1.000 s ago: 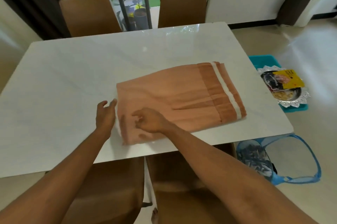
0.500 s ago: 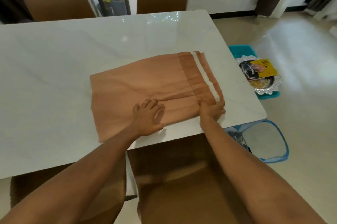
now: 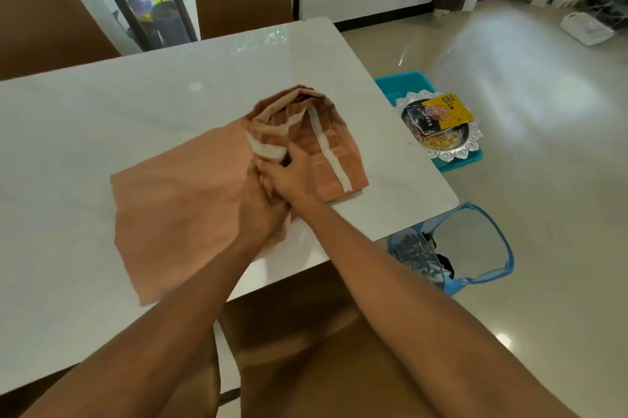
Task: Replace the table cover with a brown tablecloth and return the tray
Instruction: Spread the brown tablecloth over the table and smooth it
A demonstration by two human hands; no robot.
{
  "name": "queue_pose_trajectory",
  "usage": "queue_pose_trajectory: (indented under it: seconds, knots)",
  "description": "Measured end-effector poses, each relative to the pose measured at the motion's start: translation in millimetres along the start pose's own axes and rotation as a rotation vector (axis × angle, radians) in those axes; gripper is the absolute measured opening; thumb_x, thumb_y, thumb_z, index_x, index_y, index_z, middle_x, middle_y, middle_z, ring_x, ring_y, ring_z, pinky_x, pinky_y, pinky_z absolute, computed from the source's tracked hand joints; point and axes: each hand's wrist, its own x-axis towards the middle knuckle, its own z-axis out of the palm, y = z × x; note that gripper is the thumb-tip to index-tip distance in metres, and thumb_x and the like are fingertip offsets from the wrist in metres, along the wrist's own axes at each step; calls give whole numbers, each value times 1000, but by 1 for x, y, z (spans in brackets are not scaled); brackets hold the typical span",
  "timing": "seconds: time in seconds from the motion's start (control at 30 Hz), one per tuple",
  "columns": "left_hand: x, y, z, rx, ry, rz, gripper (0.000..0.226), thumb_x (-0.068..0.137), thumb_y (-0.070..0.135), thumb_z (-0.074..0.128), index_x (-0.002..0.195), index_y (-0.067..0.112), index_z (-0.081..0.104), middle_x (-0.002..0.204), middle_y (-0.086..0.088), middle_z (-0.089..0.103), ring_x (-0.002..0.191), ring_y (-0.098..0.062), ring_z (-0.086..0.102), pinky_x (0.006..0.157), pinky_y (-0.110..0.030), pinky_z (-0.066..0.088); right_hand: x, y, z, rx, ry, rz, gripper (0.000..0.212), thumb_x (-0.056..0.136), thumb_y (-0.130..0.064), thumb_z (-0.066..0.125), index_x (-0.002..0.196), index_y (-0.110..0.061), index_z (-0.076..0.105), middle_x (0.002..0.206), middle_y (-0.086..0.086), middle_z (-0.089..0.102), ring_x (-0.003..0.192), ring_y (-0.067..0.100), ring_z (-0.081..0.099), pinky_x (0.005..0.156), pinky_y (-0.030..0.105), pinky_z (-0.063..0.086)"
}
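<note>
Head view: half a second ago my grips lay flat and apart; now left grip (image 3: 261, 213) and right grip (image 3: 294, 179) meet, both pinching the brown tablecloth (image 3: 176, 206), its striped end bunched up off the tabletop (image 3: 102, 118); tray (image 3: 452, 154) beyond, on the floor.

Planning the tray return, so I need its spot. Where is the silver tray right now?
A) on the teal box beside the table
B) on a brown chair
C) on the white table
A: the silver tray sits on the teal box, down past the right edge of the white table.
</note>
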Motion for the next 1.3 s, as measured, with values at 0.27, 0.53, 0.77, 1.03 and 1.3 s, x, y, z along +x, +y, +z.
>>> queue_pose_trajectory:
  seconds: [0.27,0.53,0.77,1.03,1.3]
  knots:
    - [17,4,-12,100,-75,86,37,87,4,48,114,28,60,92,22,61,84,7,59,70,-23,47,5,23,-20,317,-23,231,56,71,-23,86,121,-9,66,100,8,76,95,22,74,85,34,60]
    - [25,7,-6,383,-255,134,65,82,43,59,143,26,45,117,2,66,97,-18,63,78,-33,50,20,39,-53,534,222,369,28,80,-17,79,108,-14,73,101,7,76,95,24,73,95,48,57]
    - [-53,-54,-9,977,-274,73,80,80,54,58,149,26,30,148,-8,38,125,-32,44,96,-47,35,13,66,-67,670,579,496,34,84,-7,74,117,-10,69,107,10,73,92,25,72,83,43,62]
    - [-94,-109,-106,1098,-85,148,47,77,29,45,119,16,62,122,-12,62,101,-35,58,76,-42,41,3,70,-53,592,724,350,67,75,-40,84,133,-22,54,117,-1,69,102,19,70,90,43,60]
    - [-109,-110,-158,963,92,14,32,85,23,52,113,17,68,111,-7,66,97,-32,59,68,-37,39,-40,91,-11,37,533,299,92,96,-29,62,161,-23,-3,156,11,40,130,36,52,106,43,45]
